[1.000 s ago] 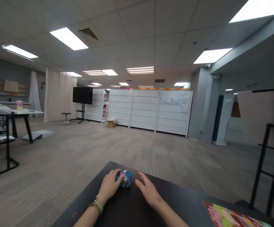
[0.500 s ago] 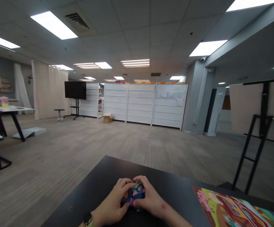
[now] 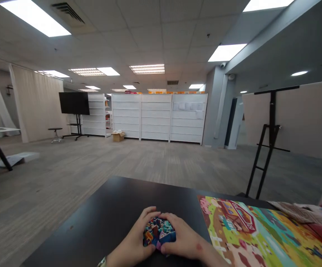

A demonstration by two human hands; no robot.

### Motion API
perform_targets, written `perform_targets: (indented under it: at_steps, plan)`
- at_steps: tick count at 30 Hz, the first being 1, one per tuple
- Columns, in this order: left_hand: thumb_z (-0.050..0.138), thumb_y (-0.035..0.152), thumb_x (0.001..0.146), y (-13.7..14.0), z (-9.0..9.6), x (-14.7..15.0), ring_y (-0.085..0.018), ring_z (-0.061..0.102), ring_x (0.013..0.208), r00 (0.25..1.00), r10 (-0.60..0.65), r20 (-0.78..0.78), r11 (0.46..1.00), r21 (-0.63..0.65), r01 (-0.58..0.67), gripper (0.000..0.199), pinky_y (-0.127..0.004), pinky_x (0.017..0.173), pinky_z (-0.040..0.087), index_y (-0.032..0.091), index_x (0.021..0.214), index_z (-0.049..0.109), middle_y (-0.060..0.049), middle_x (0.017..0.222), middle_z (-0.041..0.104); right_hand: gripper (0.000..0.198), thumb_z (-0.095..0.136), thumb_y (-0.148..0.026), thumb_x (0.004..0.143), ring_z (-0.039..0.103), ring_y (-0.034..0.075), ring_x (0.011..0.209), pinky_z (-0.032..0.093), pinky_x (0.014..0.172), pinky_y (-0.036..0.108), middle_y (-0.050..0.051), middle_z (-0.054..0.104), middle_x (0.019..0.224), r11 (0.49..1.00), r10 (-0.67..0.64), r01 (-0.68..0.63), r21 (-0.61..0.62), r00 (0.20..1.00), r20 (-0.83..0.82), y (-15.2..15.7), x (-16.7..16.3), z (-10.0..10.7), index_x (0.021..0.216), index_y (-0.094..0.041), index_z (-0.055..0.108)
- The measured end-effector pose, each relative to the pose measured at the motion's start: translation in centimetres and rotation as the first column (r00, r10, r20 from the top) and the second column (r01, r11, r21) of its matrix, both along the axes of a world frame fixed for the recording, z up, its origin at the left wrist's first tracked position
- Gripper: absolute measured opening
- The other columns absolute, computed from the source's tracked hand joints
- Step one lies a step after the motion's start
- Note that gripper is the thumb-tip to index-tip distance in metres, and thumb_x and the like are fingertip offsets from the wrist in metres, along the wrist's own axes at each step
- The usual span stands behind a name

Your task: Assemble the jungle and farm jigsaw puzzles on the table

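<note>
A tight heap of small colourful puzzle pieces (image 3: 159, 230), in blue, teal, orange and purple, lies at the near part of the black table (image 3: 116, 207). From the left, my left hand (image 3: 138, 237) curls around the heap, its thumb at the near side. Opposite it, my right hand (image 3: 181, 237) wraps the other side, thumb pressed at a blue piece. The fingertips of both hands almost meet at the far side of the heap. To the right of my right hand lies a bright farm picture sheet (image 3: 222, 217) with cartoon animals and a red barn.
Crumpled cloth (image 3: 302, 213) lies at the table's right edge. Beyond the table stand a black easel (image 3: 266, 148) with a pale board, a screen on a wheeled stand (image 3: 74, 104), white shelves (image 3: 155, 118), a cardboard box (image 3: 118, 136) and a round stool (image 3: 55, 134).
My view has turned to the right, showing more of the picture sheet and the cloth. My hands have spread a little, baring more of the pieces between them.
</note>
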State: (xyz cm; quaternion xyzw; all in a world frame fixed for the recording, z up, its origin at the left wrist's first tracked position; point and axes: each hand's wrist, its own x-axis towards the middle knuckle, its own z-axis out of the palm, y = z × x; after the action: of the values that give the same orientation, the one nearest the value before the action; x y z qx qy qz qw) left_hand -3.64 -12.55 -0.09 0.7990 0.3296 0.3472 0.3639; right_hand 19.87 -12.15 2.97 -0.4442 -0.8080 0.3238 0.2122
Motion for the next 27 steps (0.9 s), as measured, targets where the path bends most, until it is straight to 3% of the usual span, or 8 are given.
perform_targets:
  at_steps: [4,10,13,15,19,23,25,27]
  plan:
    - [0.069,0.01,0.075,-1.3,-0.6,-0.2,-0.035,0.022,0.15,1.0,0.016,0.026,0.996,0.088,-0.019,0.078,-0.051,0.122,0.02,0.028,0.146,0.044,-0.011,0.163,0.02,0.072,0.088,-0.028,0.058,0.061,0.028,0.114,0.046,0.1,0.036,0.002,0.067,0.123,0.999,0.048,-0.045,0.018,0.982,-0.184,-1.5,-0.4,0.0,0.126,-0.026,0.061]
    - [0.072,0.036,0.085,-1.9,-1.1,-1.2,-0.033,0.049,0.13,0.996,0.036,0.085,0.993,-0.116,-0.026,0.06,-0.046,0.115,0.036,0.025,0.141,0.051,-0.01,0.141,0.054,0.1,0.087,-0.022,0.057,0.05,0.03,0.132,0.036,0.112,0.039,0.007,0.053,0.145,1.0,-0.01,0.011,0.004,0.978,-0.209,-2.5,-0.6,-0.3,0.146,-0.027,0.043]
    - [0.071,0.045,0.086,-1.4,-0.7,-2.8,-0.033,0.052,0.125,0.991,0.12,0.067,0.989,-0.097,-0.113,0.055,-0.042,0.112,0.038,0.024,0.135,0.056,-0.01,0.134,0.058,0.071,0.084,-0.02,0.06,0.064,0.025,0.107,0.048,0.093,0.031,0.001,0.069,0.116,0.996,-0.067,0.079,0.045,0.972,-0.227,-1.5,0.7,0.1,0.125,-0.026,0.059]
    - [0.07,0.052,0.086,-0.9,-0.3,-4.0,-0.031,0.056,0.119,0.985,0.142,0.094,0.982,-0.136,-0.129,0.059,-0.039,0.106,0.041,0.024,0.135,0.054,-0.009,0.129,0.06,0.053,0.079,-0.02,0.065,0.066,0.021,0.091,0.049,0.083,0.029,-0.001,0.07,0.099,0.977,-0.167,0.194,0.084,0.951,-0.26,-0.5,1.8,0.2,0.114,-0.024,0.06]
    - [0.069,0.057,0.085,-0.1,0.7,-4.2,-0.029,0.058,0.116,0.99,0.064,0.128,0.972,-0.234,-0.033,0.067,-0.035,0.101,0.044,0.024,0.139,0.048,-0.009,0.13,0.059,0.052,0.073,-0.023,0.072,0.065,0.022,0.094,0.047,0.088,0.032,0.002,0.068,0.104,0.932,-0.298,0.346,0.107,0.9,-0.318,1.2,2.8,-0.7,0.12,-0.022,0.051]
    - [0.074,0.044,0.08,0.5,1.9,-1.3,-0.033,0.043,0.134,0.982,-0.041,-0.182,0.99,-0.144,0.014,0.068,-0.043,0.116,0.029,0.024,0.141,0.05,-0.01,0.146,0.047,0.054,0.077,-0.023,0.069,0.066,0.022,0.092,0.049,0.085,0.031,0.001,0.07,0.1,0.942,-0.281,0.324,0.089,0.904,-0.321,1.4,2.3,-1.9,0.117,-0.023,0.053]
    - [0.078,0.038,0.072,0.9,2.5,0.0,-0.035,0.034,0.14,0.921,-0.028,-0.388,0.994,-0.105,-0.014,0.076,-0.048,0.119,0.025,0.027,0.142,0.05,-0.009,0.15,0.044,0.054,0.077,-0.023,0.069,0.067,0.021,0.091,0.049,0.084,0.03,0.0,0.07,0.099,0.945,-0.276,0.316,0.083,0.907,-0.318,1.1,2.2,-2.2,0.117,-0.023,0.053]
    - [0.078,0.036,0.068,1.2,3.1,0.6,-0.037,0.037,0.136,0.858,0.005,-0.514,0.995,-0.086,-0.058,0.081,-0.052,0.116,0.029,0.031,0.143,0.049,-0.008,0.146,0.048,0.053,0.076,-0.023,0.07,0.067,0.021,0.091,0.049,0.083,0.029,0.0,0.07,0.099,0.945,-0.277,0.316,0.079,0.908,-0.315,1.0,2.4,-2.3,0.117,-0.023,0.052]
